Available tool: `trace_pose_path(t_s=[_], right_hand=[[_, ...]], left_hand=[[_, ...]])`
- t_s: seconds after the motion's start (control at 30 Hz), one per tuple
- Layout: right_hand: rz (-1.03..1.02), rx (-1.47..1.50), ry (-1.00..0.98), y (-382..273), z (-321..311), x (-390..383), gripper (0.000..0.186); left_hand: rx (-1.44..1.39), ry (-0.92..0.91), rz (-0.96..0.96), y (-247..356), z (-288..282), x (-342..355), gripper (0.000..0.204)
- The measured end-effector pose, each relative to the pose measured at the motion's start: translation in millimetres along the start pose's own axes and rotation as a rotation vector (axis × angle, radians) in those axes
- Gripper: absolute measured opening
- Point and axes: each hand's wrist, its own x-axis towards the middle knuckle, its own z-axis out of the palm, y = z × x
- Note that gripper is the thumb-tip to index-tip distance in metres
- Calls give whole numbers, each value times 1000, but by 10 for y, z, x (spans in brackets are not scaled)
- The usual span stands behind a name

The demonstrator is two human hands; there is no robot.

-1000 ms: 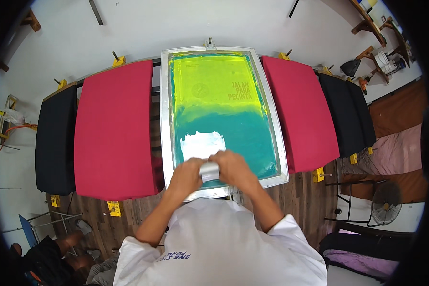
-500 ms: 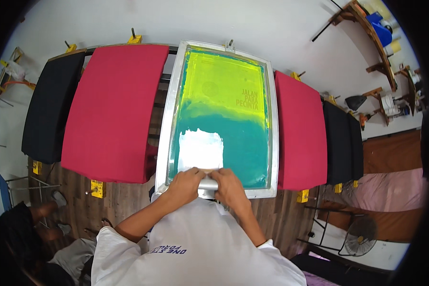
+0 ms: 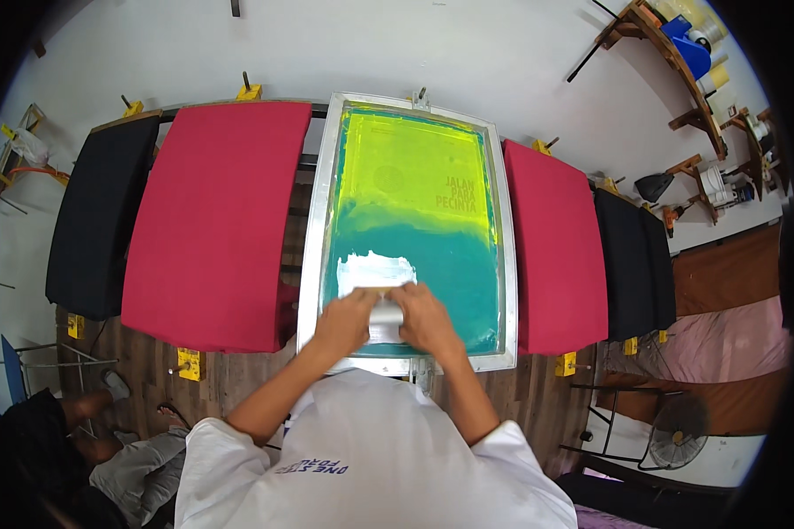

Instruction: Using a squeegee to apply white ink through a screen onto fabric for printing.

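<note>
A silk-screen frame (image 3: 507, 291) with a metal rim lies before me, its mesh yellow-green in the far half and teal in the near half. Across the near part, both hands grip a squeegee (image 3: 385, 312) whose middle shows between them. My left hand (image 3: 346, 324) has its fingers curled over the left end, and my right hand (image 3: 423, 319) is closed on the right end. White ink (image 3: 370, 269) lies on the mesh just beyond the squeegee. My hands hide much of the tool.
Red fabric boards (image 3: 220, 220) flank the screen, with black fabric boards (image 3: 101, 216) farther out. A clamp (image 3: 421, 99) is at the frame's far edge. Tools sit on wall shelves (image 3: 670, 66) at right. Another person's leg (image 3: 141, 476) shows low at left; a fan (image 3: 679, 432) stands low at right.
Both hands and the squeegee have moved away from me along the screen, covering more of the white ink's near part. The whole view has shifted slightly.
</note>
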Motion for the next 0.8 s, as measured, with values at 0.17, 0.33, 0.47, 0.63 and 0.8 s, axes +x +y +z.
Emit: trace_pose_path(t_s=[0.17, 0.33, 0.47, 0.63, 0.8], right_hand=[[87, 37, -35, -319, 39, -454, 47], [42, -32, -178, -183, -134, -48, 40], [92, -54, -85, 50, -229, 470, 32], [42, -24, 6, 82, -41, 241, 36], [98, -37, 94, -210, 318, -441, 36]], left_hand=[[-41, -220, -46, 265, -170, -421, 51], [0, -347, -113, 197, -388, 15, 38], [30, -223, -104, -20, -361, 600, 36], [3, -138, -1, -35, -213, 345, 45], [-23, -249, -44, 266, -236, -303, 52]])
